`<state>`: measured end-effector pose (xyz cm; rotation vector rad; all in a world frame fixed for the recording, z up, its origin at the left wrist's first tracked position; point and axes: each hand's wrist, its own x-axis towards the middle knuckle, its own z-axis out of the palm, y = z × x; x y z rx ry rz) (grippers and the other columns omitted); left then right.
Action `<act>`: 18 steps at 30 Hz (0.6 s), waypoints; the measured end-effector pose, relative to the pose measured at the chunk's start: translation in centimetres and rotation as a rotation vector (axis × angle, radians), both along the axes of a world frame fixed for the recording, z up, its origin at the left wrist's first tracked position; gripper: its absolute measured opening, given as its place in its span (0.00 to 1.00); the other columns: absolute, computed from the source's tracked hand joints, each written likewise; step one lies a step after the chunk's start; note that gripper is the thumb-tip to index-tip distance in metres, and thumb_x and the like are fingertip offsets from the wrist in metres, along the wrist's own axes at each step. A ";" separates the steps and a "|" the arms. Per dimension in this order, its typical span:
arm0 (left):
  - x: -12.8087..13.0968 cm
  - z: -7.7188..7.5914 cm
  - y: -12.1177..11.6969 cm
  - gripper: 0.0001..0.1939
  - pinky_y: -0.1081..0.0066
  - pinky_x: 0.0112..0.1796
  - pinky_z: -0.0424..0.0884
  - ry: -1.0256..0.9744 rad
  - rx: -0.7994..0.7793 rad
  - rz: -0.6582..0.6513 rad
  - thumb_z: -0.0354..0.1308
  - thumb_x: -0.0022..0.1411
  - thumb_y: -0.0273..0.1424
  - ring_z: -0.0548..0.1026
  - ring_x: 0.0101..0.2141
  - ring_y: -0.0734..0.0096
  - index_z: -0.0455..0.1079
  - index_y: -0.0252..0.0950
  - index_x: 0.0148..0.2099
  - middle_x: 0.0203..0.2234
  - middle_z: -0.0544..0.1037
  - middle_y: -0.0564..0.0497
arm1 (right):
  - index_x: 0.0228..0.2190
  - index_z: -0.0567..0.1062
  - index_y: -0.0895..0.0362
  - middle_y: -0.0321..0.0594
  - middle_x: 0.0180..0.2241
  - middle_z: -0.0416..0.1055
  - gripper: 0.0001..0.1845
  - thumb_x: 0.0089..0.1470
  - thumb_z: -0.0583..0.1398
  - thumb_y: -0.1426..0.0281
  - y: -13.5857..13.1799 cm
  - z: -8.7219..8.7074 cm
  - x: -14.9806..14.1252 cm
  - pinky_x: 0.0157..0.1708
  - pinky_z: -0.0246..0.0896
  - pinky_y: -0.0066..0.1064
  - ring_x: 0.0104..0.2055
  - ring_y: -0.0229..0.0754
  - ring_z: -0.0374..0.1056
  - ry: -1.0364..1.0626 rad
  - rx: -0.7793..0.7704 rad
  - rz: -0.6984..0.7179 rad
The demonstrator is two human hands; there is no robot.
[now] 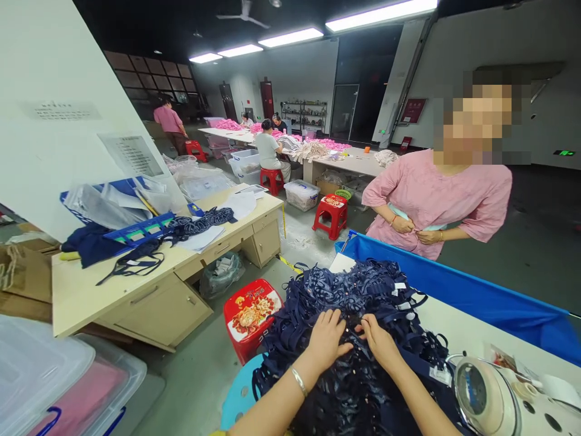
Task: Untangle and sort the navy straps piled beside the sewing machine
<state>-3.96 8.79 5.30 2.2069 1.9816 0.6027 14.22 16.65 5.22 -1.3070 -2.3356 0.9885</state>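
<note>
A large heap of navy bras (349,284) with patterned cups, thin straps and white labels lies in front of me. My left hand (325,340), a silver bangle at its wrist, rests on the heap with its fingers stretched and its thumb apart. Just to its right, my right hand (377,340) has curled fingers pinched at the edge of a navy bra. The exact part between those fingertips is hidden. Beside my right forearm stands a cream sewing machine (485,393).
A blue cloth bin (436,272) runs behind the heap, where a person in pink (445,200) stands. Red stools (253,315) and a cream desk (158,284) are left. Lidded plastic boxes (104,387) fill the lower left. People sit at a long far table (358,163).
</note>
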 end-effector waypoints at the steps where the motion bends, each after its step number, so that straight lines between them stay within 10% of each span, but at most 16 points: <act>1: -0.1 0.0 0.0 0.23 0.58 0.55 0.56 0.003 0.000 -0.028 0.61 0.54 0.46 0.64 0.53 0.57 0.68 0.39 0.48 0.50 0.69 0.47 | 0.40 0.60 0.51 0.40 0.35 0.74 0.16 0.62 0.39 0.58 0.1 0.0 0.2 0.32 0.64 0.30 0.32 0.41 0.74 0.003 -0.008 0.001; 6: 0.6 -0.9 -1.1 0.18 0.58 0.48 0.61 0.026 -0.040 -0.001 0.54 0.60 0.45 0.72 0.36 0.62 0.70 0.34 0.36 0.30 0.75 0.48 | 0.33 0.68 0.51 0.38 0.34 0.71 0.15 0.59 0.45 0.59 0.4 0.1 0.3 0.32 0.64 0.29 0.33 0.41 0.72 -0.021 0.056 0.051; 18: 0.6 -1.3 -1.6 0.19 0.59 0.47 0.63 0.011 -0.035 -0.039 0.52 0.62 0.45 0.71 0.41 0.62 0.73 0.35 0.34 0.34 0.75 0.47 | 0.40 0.69 0.55 0.42 0.39 0.72 0.22 0.62 0.42 0.57 1.3 2.1 -2.9 0.43 0.62 0.31 0.42 0.42 0.68 0.114 0.090 0.022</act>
